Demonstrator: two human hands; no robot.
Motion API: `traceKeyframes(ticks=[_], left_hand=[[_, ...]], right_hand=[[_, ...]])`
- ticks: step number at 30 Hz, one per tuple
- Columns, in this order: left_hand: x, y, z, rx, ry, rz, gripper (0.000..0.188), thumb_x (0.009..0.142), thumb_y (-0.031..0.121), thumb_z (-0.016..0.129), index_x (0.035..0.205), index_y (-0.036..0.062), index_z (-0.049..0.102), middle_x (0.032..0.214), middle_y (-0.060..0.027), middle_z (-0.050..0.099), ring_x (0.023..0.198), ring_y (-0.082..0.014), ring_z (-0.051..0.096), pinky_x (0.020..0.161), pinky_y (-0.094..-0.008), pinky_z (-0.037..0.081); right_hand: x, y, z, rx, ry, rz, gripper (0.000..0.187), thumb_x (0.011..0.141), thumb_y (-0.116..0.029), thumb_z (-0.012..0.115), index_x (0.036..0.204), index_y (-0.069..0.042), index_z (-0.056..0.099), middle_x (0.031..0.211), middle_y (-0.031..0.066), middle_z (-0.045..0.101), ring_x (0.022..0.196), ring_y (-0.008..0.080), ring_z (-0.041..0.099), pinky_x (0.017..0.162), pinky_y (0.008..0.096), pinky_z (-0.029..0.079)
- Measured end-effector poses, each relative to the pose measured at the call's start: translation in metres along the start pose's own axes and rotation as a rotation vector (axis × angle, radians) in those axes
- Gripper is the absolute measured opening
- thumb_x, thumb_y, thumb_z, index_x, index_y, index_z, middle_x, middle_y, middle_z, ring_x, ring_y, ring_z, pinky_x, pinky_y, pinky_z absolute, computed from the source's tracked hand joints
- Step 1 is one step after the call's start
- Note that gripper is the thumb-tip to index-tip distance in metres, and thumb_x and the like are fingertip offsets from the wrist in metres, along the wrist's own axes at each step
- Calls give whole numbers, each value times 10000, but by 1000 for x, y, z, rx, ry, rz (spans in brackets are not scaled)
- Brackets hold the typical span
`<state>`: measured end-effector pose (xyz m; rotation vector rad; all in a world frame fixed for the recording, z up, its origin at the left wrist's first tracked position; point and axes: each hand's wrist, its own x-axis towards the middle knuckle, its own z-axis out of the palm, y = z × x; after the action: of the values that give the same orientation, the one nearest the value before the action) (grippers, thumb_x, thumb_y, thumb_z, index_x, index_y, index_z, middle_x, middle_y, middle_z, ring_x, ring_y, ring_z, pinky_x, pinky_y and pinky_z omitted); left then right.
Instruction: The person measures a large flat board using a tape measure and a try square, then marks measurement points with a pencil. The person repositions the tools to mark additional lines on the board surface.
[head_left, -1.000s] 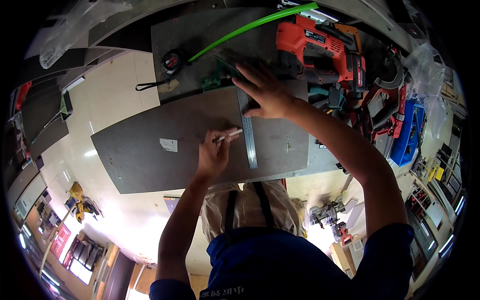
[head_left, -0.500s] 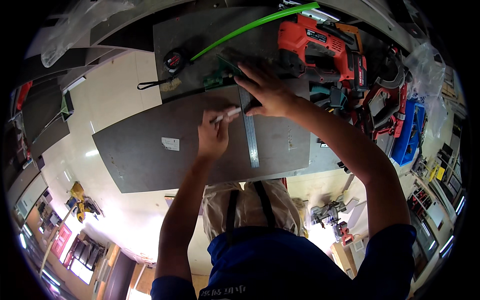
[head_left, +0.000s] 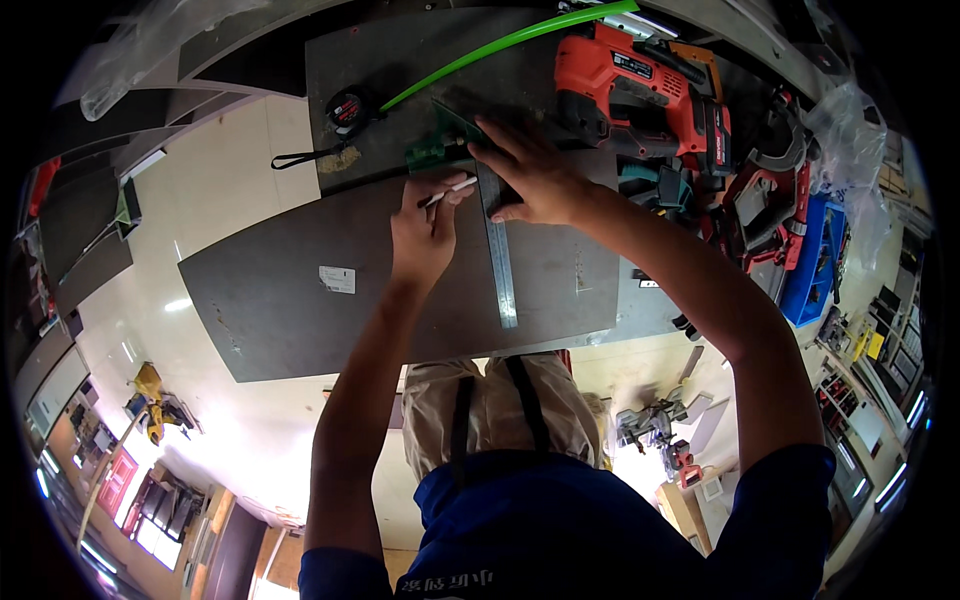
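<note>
My left hand [head_left: 424, 225] pinches a slim white pen [head_left: 453, 189], its tip close to the left edge of a steel ruler [head_left: 501, 275]. The ruler lies across a dark grey panel [head_left: 270, 280], running from the far edge towards my body. Fingers spread, my right hand [head_left: 535, 180] presses on the ruler's upper part, thumb on its near stretch. Part of the ruler is hidden under this hand. Just beyond the panel's far edge, by the ruler's end, sits a green tool [head_left: 428, 153] whose kind I cannot make out. A white label [head_left: 337, 280] sticks to the panel.
A black-and-red tape measure [head_left: 348, 108] and a long green strip [head_left: 500, 46] lie beyond the panel. At the right are a red cordless power tool [head_left: 640, 95], more red tools [head_left: 775, 205] and a blue bin [head_left: 813, 265]. Machines stand on the floor behind me.
My left hand with the pen has moved away from my body along the ruler, towards the panel's far edge. My right hand stays on the ruler.
</note>
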<state>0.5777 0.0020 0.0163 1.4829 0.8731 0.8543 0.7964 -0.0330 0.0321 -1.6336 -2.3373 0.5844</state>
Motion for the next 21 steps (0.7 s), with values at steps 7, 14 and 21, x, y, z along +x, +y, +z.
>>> traceKeyframes(ticks=[7, 14, 21], left_hand=[[-77, 14, -5, 8, -63, -205, 101, 978, -29, 542, 1011, -18, 447, 1105, -223, 706, 1022, -275, 718, 788, -287, 580], [-169, 26, -7, 22, -133, -323, 111, 952, -47, 560, 993, -29, 458, 1082, -216, 719, 1023, -264, 718, 802, -308, 574], [-68, 9, 0, 5, 2, -221, 76, 982, -8, 545, 1015, -24, 478, 1085, -196, 726, 968, -243, 735, 728, -262, 575]], right_hand=[[-1, -1, -2, -1, -15, 15, 967, 663, -436, 876, 1440, -56, 444, 1586, 217, 232, 1475, 349, 260, 1188, 563, 232], [-1, -1, 0, 27, -24, 33, 954, 669, -412, 877, 1438, -45, 447, 1596, 218, 216, 1482, 346, 251, 1201, 541, 213], [-1, 0, 1, 9, 4, 14, 985, 640, -425, 890, 1436, -50, 447, 1595, 216, 217, 1479, 350, 257, 1200, 543, 220]])
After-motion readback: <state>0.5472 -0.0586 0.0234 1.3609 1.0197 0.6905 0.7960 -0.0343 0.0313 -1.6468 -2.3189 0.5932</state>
